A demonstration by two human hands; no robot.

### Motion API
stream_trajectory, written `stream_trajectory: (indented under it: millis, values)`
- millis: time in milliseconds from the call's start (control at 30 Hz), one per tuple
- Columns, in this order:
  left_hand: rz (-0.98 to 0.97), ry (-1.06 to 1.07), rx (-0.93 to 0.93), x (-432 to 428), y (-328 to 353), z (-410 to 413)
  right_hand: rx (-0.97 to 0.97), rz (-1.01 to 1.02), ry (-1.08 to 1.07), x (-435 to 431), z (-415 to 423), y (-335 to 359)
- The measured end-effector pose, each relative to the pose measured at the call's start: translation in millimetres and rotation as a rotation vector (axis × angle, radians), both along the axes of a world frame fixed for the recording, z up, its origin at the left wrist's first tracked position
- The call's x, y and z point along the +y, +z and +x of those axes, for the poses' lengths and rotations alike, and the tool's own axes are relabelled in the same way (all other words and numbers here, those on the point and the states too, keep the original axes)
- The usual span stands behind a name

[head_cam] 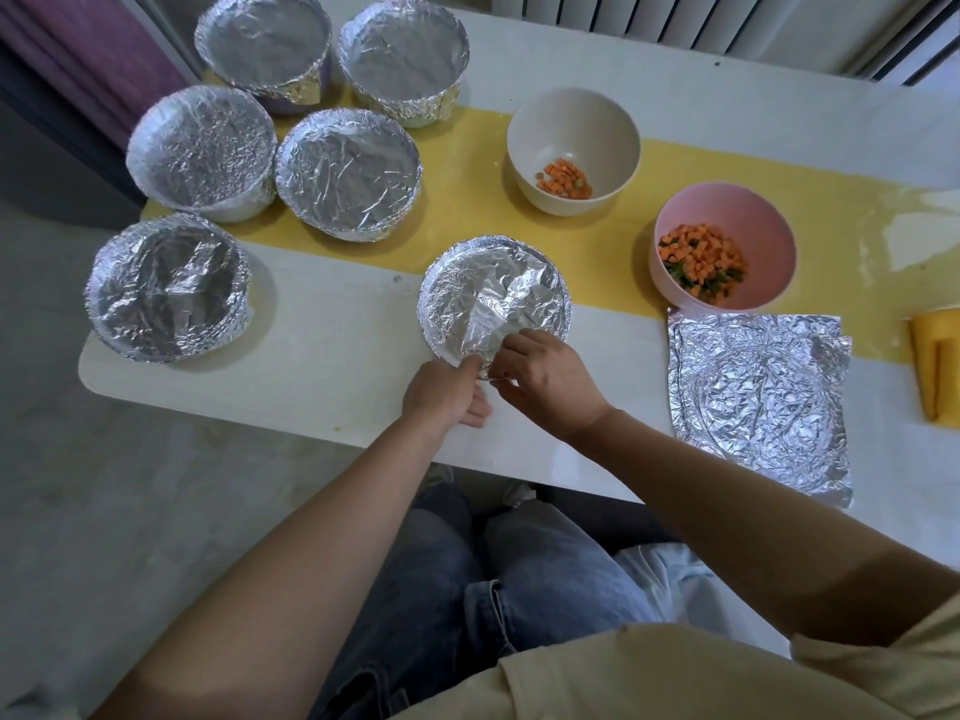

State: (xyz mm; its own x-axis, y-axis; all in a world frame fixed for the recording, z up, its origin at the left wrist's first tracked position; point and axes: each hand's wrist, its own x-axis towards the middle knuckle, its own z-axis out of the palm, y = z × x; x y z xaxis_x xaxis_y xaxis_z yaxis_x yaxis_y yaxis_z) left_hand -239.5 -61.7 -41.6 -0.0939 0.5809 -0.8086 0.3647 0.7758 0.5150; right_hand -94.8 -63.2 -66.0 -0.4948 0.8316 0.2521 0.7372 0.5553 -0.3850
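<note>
Pinching one of six foil-topped bowls

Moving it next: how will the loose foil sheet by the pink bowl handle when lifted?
The foil sheet looks thin and crumpled, so probably light and floppy. Its many creases suggest it would dent or tear easily.

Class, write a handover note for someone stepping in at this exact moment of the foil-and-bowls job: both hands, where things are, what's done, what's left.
Left hand and right hand: both pinch the near edge of the front bowl's foil cover.
Things: five more foil-covered bowls stand at the table's left. The cream bowl and pink bowl of diced vegetables stand uncovered. Crumpled foil sheets lie right of the hands.
Done: six bowls wear foil.
Left: I cannot tell whether this cover is going on or coming off. Finish its edge, then treat the rest alike.
</note>
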Motion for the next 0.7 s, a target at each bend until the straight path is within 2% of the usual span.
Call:
stream_trajectory:
  millis: [100,433,600,700]
  values:
    - [0.07,0.097,-0.047,2,-7,2,0.014,-0.019,-0.018,0,-6,-1]
    - [0.025,0.107,-0.096,1,4,2,0.034,-0.011,-0.045,1,-8,-3]
    - [0.021,0.019,-0.129,8,10,-6,0.026,-0.074,0.087,2,7,2]
    - [0.011,-0.06,-0.088,16,12,-18,-0.02,-0.06,0.094,4,20,5]
